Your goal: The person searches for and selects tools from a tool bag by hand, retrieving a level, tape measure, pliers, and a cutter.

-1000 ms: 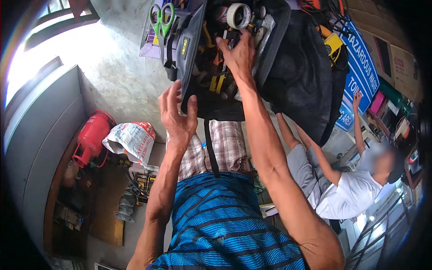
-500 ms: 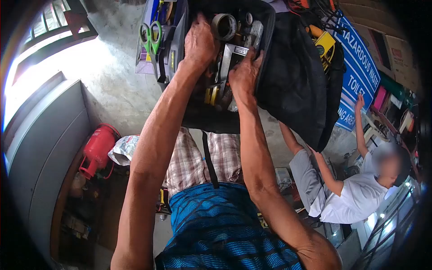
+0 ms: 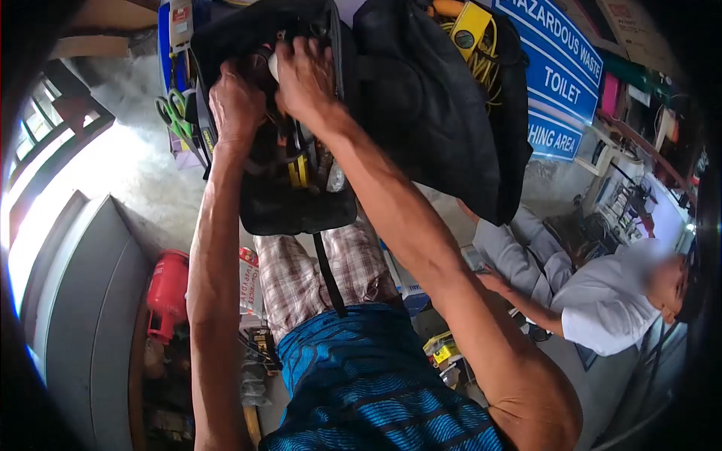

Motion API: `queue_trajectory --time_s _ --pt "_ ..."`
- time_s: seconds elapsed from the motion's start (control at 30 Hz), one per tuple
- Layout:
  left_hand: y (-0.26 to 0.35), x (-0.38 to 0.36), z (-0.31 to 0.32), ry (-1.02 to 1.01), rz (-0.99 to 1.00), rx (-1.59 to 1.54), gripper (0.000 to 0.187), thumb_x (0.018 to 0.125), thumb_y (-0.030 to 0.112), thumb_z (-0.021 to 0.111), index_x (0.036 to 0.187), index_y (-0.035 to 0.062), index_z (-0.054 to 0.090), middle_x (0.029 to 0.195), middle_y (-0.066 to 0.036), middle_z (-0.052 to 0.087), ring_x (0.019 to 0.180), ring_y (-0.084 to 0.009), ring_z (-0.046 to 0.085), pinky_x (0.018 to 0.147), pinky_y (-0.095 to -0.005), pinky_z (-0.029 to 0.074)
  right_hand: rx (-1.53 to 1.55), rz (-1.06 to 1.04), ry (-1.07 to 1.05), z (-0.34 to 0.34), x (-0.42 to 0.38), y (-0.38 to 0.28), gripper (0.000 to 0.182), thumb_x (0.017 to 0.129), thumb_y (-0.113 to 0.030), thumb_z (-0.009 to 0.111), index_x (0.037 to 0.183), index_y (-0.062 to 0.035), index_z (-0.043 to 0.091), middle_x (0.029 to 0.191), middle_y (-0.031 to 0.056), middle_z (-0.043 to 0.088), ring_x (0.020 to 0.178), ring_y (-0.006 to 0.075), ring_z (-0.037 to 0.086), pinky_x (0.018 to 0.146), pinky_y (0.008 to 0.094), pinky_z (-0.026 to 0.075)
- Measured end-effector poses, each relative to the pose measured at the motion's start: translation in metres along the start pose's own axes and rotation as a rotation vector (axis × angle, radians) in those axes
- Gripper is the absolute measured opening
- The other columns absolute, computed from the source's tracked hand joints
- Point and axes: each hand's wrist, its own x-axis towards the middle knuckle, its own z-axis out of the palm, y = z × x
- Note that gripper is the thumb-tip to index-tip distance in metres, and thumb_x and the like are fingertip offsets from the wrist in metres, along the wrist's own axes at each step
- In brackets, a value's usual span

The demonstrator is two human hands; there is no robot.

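Both my hands are inside an open black tool bag [image 3: 301, 214]. My right hand [image 3: 307, 86] curls over the pale edge of a roll of tape [image 3: 272, 68], which it mostly covers. Beside it, at the bag's left side, my left hand [image 3: 237, 109] has its fingers bent inward. Whatever those fingers hold is hidden. Below my hands, a yellow-handled tool [image 3: 299, 171] lies among dark tools at the bag's near end. A clear plastic wrapper [image 3: 335, 179] is at its right. Green-handled scissors [image 3: 174, 113] hang on the bag's left outer side.
The bag's black flap [image 3: 429, 113] spreads to the right, with a yellow tool and cord [image 3: 474, 34] beyond. Blue signs [image 3: 553, 83] stand behind it. A person in a white shirt [image 3: 609, 301] sits at the right. A red gas cylinder [image 3: 168, 293] stands at the left.
The view has shifted, so the bag appears farther left. My right hand has moved up from the metal square to the roll of tape. The other person's raised arm is now lowered.
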Motion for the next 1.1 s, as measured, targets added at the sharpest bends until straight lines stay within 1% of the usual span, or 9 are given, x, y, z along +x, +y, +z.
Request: queue_trajectory --time_s 0.13,0.27,0.3,0.47,0.57,0.7,0.9,1.03,1.1 --pt "0.024 0.004 -0.01 -0.173 -0.072 0.073 0.051 0.083 0.032 0.073 0.111 -0.0074 0.055 0.09 -0.032 0.068 0.091 -0.0493 0.066 0.079 -0.0535 0.054 0.219 0.118 -0.207 -0.04 -0.051 -0.022 0.052 0.07 -0.013 0.077 0.117 0.0032 0.06 0.117 0.0224 0.055 0.119 0.0404 0.051 0.102 0.0538 0.041" --pt "-0.007 0.023 0.006 -0.227 -0.011 -0.035 0.07 0.071 0.034 0.086 0.119 -0.002 0.051 0.104 -0.028 0.069 0.102 -0.0471 0.065 0.086 -0.0495 0.054 -0.14 0.069 -0.254 -0.016 -0.104 -0.018 0.061 0.067 -0.018 0.081 0.121 -0.0024 0.058 0.117 0.0165 0.056 0.119 0.0363 0.051 0.096 0.0556 0.041" --pt "-0.007 0.025 0.005 -0.261 0.05 -0.039 0.073 0.069 0.035 0.087 0.12 -0.0024 0.05 0.104 -0.027 0.069 0.102 -0.0449 0.067 0.086 -0.0481 0.054 -0.153 0.065 -0.487 -0.02 -0.108 -0.015 0.063 0.073 -0.026 0.08 0.126 -0.0024 0.057 0.121 0.0163 0.055 0.12 0.0361 0.05 0.097 0.057 0.039" --pt "0.019 0.021 0.005 -0.433 -0.01 0.099 0.075 0.069 0.036 0.088 0.119 -0.0044 0.05 0.106 -0.03 0.067 0.098 -0.0453 0.067 0.083 -0.0482 0.055 0.079 -0.005 -0.355 -0.02 -0.142 -0.017 0.061 0.076 -0.021 0.08 0.128 -0.0029 0.053 0.124 0.0187 0.048 0.119 0.0378 0.048 0.098 0.0566 0.04" --pt "0.002 0.012 0.037 -0.171 0.151 0.21 0.062 0.081 0.035 0.078 0.118 -0.003 0.047 0.104 -0.033 0.061 0.088 -0.0509 0.065 0.077 -0.0523 0.055 0.216 0.131 -0.392 -0.033 -0.134 -0.017 0.055 0.082 -0.026 0.077 0.129 -0.0038 0.056 0.129 0.0207 0.05 0.121 0.0407 0.049 0.097 0.0498 0.042" --pt "0.017 0.007 0.027 -0.097 0.186 0.115 0.05 0.086 0.031 0.071 0.114 -0.0017 0.047 0.105 -0.032 0.057 0.085 -0.0526 0.064 0.073 -0.0551 0.054 0.351 0.1 -0.176 -0.031 -0.125 -0.016 0.038 0.082 -0.018 0.075 0.114 -0.0041 0.058 0.121 0.0212 0.05 0.115 0.0421 0.05 0.093 0.0531 0.043" --pt "0.061 -0.028 -0.002 -0.169 0.045 0.036 0.073 0.065 0.018 0.086 0.123 -0.0043 0.048 0.116 -0.026 0.059 0.11 -0.0467 0.058 0.089 -0.0497 0.051 0.462 0.259 -0.094 -0.042 -0.123 -0.019 0.045 0.086 -0.012 0.068 0.127 0.0017 0.054 0.127 0.0245 0.054 0.116 0.0462 0.055 0.099 0.0495 0.046" --pt "0.083 -0.068 -0.021 -0.064 0.018 -0.083 0.083 0.066 0.024 0.087 0.133 -0.0047 0.046 0.123 -0.027 0.058 0.112 -0.0456 0.058 0.095 -0.046 0.05 0.626 0.279 -0.079 -0.059 -0.141 -0.021 0.056 0.084 -0.005 0.063 0.136 0.0013 0.046 0.136 0.0275 0.05 0.12 0.0455 0.053 0.102 0.0474 0.045" --pt "0.093 -0.088 -0.034 -0.026 -0.01 -0.092 0.081 0.065 0.028 0.088 0.13 -0.0044 0.052 0.118 -0.025 0.062 0.11 -0.041 0.062 0.094 -0.0444 0.051 0.697 0.341 -0.117 -0.096 -0.149 -0.032 0.036 0.091 -0.009 0.058 0.127 -0.0018 0.056 0.124 0.0251 0.059 0.112 0.0432 0.059 0.093 0.0484 0.048"
